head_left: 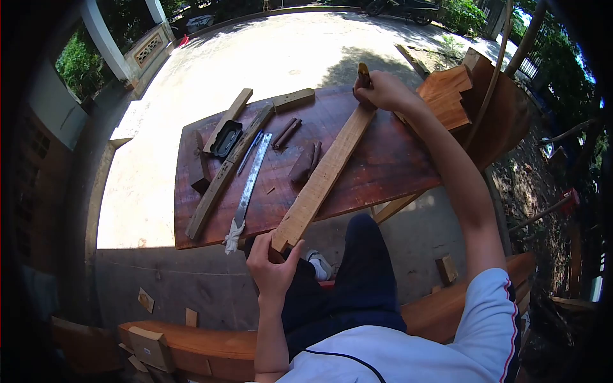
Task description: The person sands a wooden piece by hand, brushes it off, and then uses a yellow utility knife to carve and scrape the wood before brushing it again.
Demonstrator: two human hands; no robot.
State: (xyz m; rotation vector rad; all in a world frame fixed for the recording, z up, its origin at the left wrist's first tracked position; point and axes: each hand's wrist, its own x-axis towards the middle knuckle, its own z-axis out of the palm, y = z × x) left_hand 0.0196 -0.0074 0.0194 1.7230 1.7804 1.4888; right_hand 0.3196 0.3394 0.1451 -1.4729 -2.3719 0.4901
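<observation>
A long light-brown wooden bar [329, 175] slants across the dark, reddish wooden table, its near end jutting past the front edge. That near end, which has a notch cut in it, is gripped between the thumb and fingers of my left hand [271, 267]. At the bar's far end, my right hand [386, 94] is closed around a small dark tool with a yellowish upright end [363, 71]; its exact kind I cannot tell. Beside the bar, dark wooden pieces [304, 167] lie close to its left side. A metal ruler [254, 175] with a cloth-wrapped end lies further left.
Also on the table [399, 169] are a blue pen [249, 153], a black tray [226, 139], a long dark wooden strip [216, 195] and several short blocks. Stacked boards [445, 96] stand at the right. Behind my legs runs a curved wooden beam [211, 341].
</observation>
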